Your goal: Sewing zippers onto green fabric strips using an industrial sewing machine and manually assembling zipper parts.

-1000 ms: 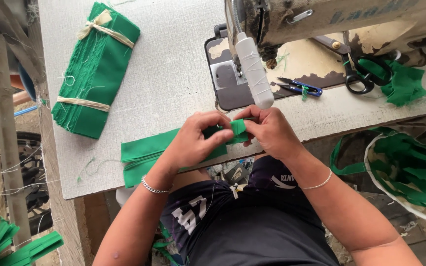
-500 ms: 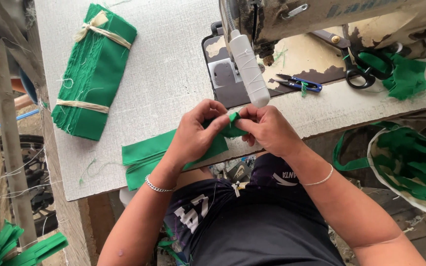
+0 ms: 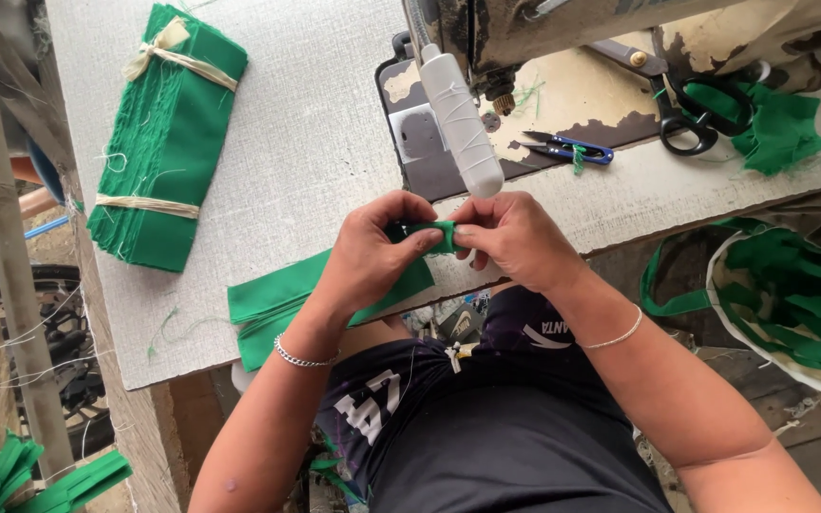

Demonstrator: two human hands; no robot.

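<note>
Green fabric strip point(image 3: 429, 231) is pinched folded between left hand point(image 3: 372, 252) and right hand point(image 3: 515, 237) fingers (unsewn yet); tied bundle point(image 3: 168, 138) waits.

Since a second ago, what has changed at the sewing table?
Little. Both hands, the left hand and right hand, keep pinching the same green cloth strip; the raised end seen between the fingers now lies flatter, folded between the fingertips. The view shifted slightly. The tied cloth bundle, snips and scissors stayed put.
</note>
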